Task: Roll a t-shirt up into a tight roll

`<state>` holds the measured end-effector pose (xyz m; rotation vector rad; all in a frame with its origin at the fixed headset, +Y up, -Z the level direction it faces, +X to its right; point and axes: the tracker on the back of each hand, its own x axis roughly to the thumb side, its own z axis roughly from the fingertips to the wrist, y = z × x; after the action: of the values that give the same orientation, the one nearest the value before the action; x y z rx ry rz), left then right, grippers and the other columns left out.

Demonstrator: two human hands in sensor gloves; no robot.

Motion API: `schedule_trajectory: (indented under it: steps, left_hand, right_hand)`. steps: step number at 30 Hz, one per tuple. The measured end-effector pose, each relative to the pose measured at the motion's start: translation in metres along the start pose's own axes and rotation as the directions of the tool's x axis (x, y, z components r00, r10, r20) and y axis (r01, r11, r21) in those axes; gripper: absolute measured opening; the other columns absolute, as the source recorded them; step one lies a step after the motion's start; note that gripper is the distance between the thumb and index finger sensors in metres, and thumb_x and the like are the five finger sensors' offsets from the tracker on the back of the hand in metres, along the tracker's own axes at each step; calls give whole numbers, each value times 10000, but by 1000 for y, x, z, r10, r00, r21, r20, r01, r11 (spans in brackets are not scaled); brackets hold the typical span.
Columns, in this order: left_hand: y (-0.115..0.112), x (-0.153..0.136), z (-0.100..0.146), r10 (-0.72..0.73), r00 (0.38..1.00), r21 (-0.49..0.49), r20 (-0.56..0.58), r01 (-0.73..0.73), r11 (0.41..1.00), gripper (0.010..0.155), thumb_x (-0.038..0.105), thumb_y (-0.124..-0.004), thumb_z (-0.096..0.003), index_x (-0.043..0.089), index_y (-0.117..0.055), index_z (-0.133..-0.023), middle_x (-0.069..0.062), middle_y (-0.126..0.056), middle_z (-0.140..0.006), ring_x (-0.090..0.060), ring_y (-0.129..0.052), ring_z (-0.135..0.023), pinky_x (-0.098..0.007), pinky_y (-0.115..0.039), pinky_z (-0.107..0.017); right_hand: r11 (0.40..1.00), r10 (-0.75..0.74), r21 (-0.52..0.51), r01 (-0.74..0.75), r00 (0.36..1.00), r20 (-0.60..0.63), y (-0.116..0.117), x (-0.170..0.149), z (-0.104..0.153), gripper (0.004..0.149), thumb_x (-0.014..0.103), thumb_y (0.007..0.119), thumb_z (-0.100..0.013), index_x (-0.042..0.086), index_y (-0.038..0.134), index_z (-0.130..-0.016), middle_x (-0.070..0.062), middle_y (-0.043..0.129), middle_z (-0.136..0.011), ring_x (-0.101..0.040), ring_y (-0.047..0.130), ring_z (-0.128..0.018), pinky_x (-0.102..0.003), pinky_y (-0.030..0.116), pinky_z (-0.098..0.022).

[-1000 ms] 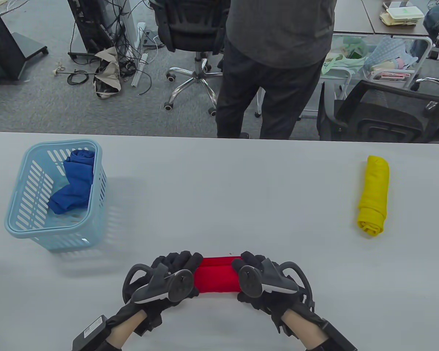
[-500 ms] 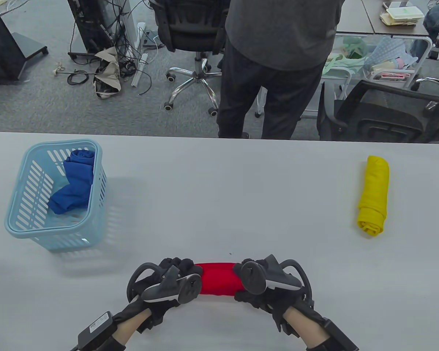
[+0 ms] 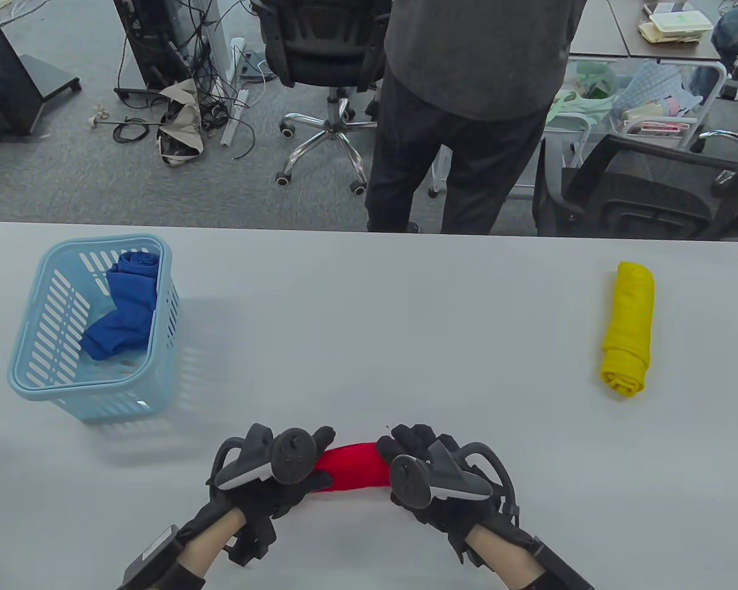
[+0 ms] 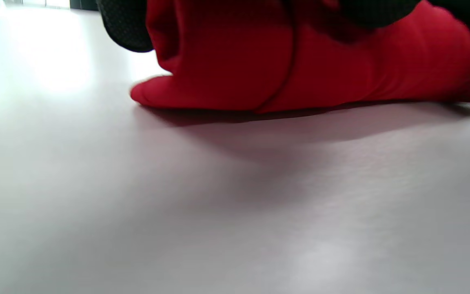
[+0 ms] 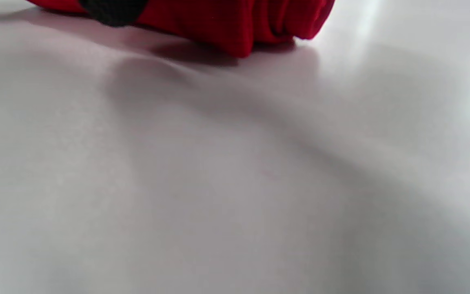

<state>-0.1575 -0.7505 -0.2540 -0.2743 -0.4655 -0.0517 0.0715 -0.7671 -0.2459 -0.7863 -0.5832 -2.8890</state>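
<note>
Basket [image 3: 95,393] blocks far left, yellow roll [image 3: 628,329] far right; wide bare table [image 3: 381,332] between them. Both well apart from the hands [image 3: 283,473] [image 3: 430,479], which sit at the near edge.

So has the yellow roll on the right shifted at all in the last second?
No. In the table view the yellow roll lies at the same spot relative to the table's far edge; only the hands and the red t-shirt moved.
</note>
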Motion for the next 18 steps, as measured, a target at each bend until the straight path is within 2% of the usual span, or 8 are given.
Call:
schedule_trajectory:
  steps: [2,3,6,7,9,11,15,18]
  left_hand:
    - [0,10,4,-130,991,24,33,129,991,811,650,-535,-446,337,-217,-1124,25,-467,-1236,-294,-611,-1123,-529,-618,-788]
    - [-2,13,4,-133,991,18,35,132,991,826,658,-545,-439,332,-218,-1124,27,-441,-1242,-297,-584,-1136,-539,-604,-794]
    - [-12,16,-4,-181,983,-58,14,181,982,848,652,-547,-444,289,-177,-1115,6,-413,-1240,-298,-559,-1141,-532,-589,-801]
    - [-16,14,-8,-195,981,-80,8,195,978,863,655,-547,-439,275,-158,-1110,3,-421,-1235,-288,-578,-1136,-516,-603,-800]
    - [-17,11,-12,-139,990,-103,11,140,985,873,647,-563,-436,264,-155,-1106,11,-437,-1224,-279,-581,-1126,-486,-623,-796]
    - [-15,8,-13,-108,994,-105,19,110,988,848,637,-579,-442,277,-210,-1115,16,-466,-1218,-277,-589,-1123,-481,-637,-792]
    - [-16,5,-15,-173,985,-70,-13,171,983,841,670,-557,-427,297,-262,-1120,-21,-516,-1153,-256,-638,-1042,-467,-658,-772]
    - [-16,3,-17,-149,989,-79,-15,147,986,829,671,-562,-424,309,-283,-1115,-24,-539,-1126,-253,-661,-999,-462,-648,-770]
  right_hand:
    - [1000,14,6,-14,1000,-4,1,0,-1,883,537,619,-593,227,-15,-1124,-168,64,-1204,-475,169,-1138,-647,329,-758]
    - [1000,13,6,-13,1000,-4,1,0,-1,883,537,620,-593,226,-12,-1125,-172,67,-1204,-475,170,-1139,-647,331,-759]
    - [1000,5,6,-5,1000,-5,1,0,-2,877,526,623,-595,226,-6,-1126,-177,69,-1201,-473,167,-1140,-648,333,-758]
    - [1000,3,5,-3,1000,-6,1,1,-2,844,477,618,-609,227,-1,-1126,-179,73,-1199,-474,173,-1139,-647,334,-757]
    - [1000,18,1,-18,1000,-12,1,2,-2,817,419,619,-618,223,11,-1127,-183,87,-1199,-480,202,-1134,-646,341,-756]
    - [1000,28,0,-28,999,-17,1,3,-3,813,408,614,-620,223,5,-1125,-179,89,-1200,-486,203,-1132,-645,340,-755]
    - [1000,21,4,-21,1000,-23,1,1,-3,809,420,608,-619,234,4,-1124,-163,97,-1202,-481,229,-1125,-636,347,-755]
    - [1000,6,9,-5,1000,-20,0,-2,-4,798,414,603,-616,241,13,-1125,-165,105,-1204,-473,246,-1126,-629,355,-757]
